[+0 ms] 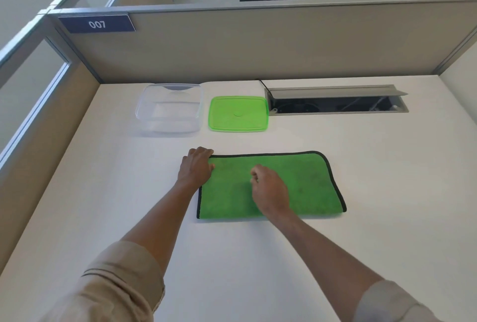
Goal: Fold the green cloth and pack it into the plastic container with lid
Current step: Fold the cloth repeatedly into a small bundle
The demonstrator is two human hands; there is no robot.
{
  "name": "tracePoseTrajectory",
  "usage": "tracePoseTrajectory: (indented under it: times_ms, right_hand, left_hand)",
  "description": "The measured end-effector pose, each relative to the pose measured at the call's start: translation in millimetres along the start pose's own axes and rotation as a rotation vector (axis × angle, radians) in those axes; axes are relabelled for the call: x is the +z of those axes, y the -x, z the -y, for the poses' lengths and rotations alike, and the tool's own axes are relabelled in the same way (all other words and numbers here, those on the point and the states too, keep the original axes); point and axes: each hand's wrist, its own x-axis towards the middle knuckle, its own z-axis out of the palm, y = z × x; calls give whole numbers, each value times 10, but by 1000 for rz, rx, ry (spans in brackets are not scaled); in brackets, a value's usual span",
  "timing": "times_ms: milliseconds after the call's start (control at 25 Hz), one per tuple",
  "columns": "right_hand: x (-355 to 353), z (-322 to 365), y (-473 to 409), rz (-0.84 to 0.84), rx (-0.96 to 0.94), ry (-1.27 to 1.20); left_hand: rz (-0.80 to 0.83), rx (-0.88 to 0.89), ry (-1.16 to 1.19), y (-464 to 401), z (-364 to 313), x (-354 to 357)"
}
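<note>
Green cloth folded once, flat. L hand flat, pinning far-left corner; R hand loosely curled, holding nothing — next fold: match edges, smooth w/ palm.

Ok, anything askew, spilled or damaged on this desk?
Nothing stands out. The green cloth lies flat, folded with even edges; the clear container sits upright and empty beside its green lid. The only open item is the desk's cable hatch, its flap raised, which looks deliberate.

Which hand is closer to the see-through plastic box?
Left. The left hand rests on the green cloth's far-left corner, just below the clear plastic box; the right hand sits mid-cloth, farther away.
</note>
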Motion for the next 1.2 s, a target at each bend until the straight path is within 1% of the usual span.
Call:
tracePoseTrajectory:
  times_ms: [80, 160, 240, 360, 400, 480, 600, 800, 920, 1000, 1080, 1160, 1200]
  right_hand:
    - [144, 214, 67, 34, -38, -28]
    - [269, 390, 141, 103, -74, -31]
    - [371, 507, 205, 193, -109, -5]
    - [472, 615, 269, 375, -145, 82]
    - [500, 638, 295, 412, -155, 135]
    - [558, 657, 363, 418, -191, 240]
    - [650, 657, 465, 378, -265, 334]
    - [714, 641, 478, 339, -364, 298]
    - [724, 626, 470, 301, -363, 266]
    - [722, 628, 445, 270, -346, 247]
    - [719, 630, 408, 250, -318, 193]
    - [710, 626, 384, 241, -280, 142]
    - [704, 623, 380, 234, -265, 125]
  left_hand:
    - [4, -2, -19, -36, -7, -9]
    - [19, 9, -70, -69, -9, -23]
    - [22, 15, -106, -88, -12, -29]
    - [3, 4, -77, -106, -9, -23]
    - [-7, -2, -63, -107, -2, -21]
    - [-19, -15, -51, -107, 9, -19]
    - [-8, -39, -26, -101, 19, -3]
    - [15, -43, 42, -114, 8, -2]
    - [-2, -48, 107, -91, 18, 8]
    - [-47, -136, 201, -47, 6, 15]
    - [-84, -324, 272, -13, -36, 13]
    - [-58, -523, 302, 0, -81, 11]
    - [-24, -594, 310, -6, -99, 3]
